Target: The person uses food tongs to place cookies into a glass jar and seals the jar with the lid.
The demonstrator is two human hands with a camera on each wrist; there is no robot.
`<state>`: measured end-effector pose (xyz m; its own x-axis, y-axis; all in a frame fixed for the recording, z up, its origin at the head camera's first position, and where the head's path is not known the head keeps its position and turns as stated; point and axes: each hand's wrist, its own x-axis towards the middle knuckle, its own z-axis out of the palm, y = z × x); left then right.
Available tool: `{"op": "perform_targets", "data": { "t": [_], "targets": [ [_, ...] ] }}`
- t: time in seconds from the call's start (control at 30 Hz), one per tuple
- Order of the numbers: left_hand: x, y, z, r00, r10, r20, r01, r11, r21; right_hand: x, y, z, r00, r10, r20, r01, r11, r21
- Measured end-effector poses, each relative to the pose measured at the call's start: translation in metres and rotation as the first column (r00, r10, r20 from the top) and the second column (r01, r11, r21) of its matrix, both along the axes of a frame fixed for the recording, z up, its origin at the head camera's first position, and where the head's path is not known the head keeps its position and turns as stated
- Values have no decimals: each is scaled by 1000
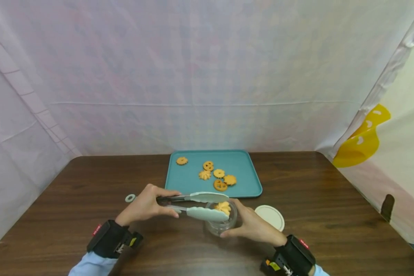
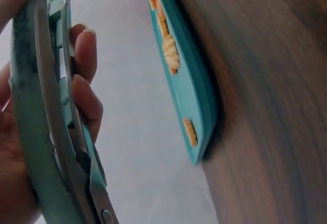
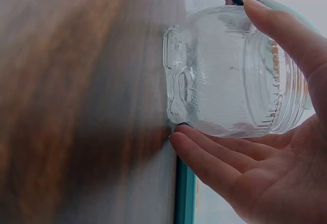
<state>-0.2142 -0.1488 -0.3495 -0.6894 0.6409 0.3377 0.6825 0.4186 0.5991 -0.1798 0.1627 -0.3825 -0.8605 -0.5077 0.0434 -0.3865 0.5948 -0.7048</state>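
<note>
My left hand [image 1: 146, 206] grips a pair of tongs [image 1: 207, 214] with mint-coloured tips; the left wrist view shows its fingers around the metal handles. Between the tips, at the mouth of a clear glass jar [image 3: 219, 76], is a ridged, swirled cookie [image 1: 223, 207]. With thumb on one side and fingers on the other, my right hand [image 1: 253, 227] holds the jar upright. Whether the cookie touches the jar's inside is hard to tell. Behind the hands, a teal tray [image 1: 177, 184] bears several cookies, among them a pretzel-shaped one [image 1: 220, 185] and a round one [image 1: 182, 161].
A round, pale lid [image 1: 270, 217] lies on the brown wooden table [image 1: 331, 214], to the right of the jar and partly behind my right hand. A small whitish ring [image 1: 130, 197] shows left of my left hand. Pale curtains [image 1: 200, 76] hang behind the table.
</note>
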Motion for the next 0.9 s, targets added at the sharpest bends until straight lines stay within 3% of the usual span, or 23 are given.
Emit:
{"op": "perform_targets", "data": {
  "t": [0.43, 0.67, 0.9],
  "targets": [
    [-2, -1, 2, 998, 12, 63, -8, 998, -57, -1, 0, -2, 997, 20, -72, -21, 1000, -18],
    [-2, -2, 3, 995, 5, 97, 0, 999, -47, -1, 1, -2, 999, 24, -21, -25, 999, -37],
    [-2, -3, 3, 996, 11, 87, -6, 999, -50, -1, 1, -2, 999, 45, -30, -47, 997, -59]
  ]
}}
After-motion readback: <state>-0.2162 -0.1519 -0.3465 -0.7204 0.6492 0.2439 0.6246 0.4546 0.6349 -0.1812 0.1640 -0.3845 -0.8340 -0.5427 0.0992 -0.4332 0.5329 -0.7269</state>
